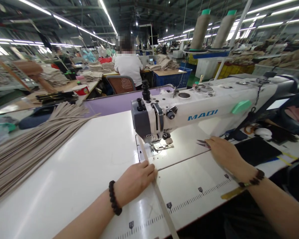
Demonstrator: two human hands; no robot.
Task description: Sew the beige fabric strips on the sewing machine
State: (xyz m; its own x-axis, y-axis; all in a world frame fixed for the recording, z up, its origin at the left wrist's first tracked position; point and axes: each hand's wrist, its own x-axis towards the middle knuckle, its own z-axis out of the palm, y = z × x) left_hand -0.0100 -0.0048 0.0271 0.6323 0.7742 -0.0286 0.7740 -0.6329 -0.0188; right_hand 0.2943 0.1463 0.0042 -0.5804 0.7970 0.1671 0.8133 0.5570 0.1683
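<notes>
Just in front of the sewing machine (204,106), my left hand (136,181) is closed on a narrow beige fabric strip (163,205). The strip runs from beside the presser foot (161,146) down past the table's front edge. Over to the right, my right hand (223,152) is closed around small thread snips (203,143), whose two blades point left and stand a little apart. The snips are close to the white tabletop, right of the needle area. My palm hides their handles.
A big bundle of beige strips (47,139) lies on the left of the table. Thread cones (200,31) stand behind the machine. Black cloth (257,149) lies at right. A ruler scale (189,197) marks the front edge. Ahead, a person in white (128,66) sits, facing away.
</notes>
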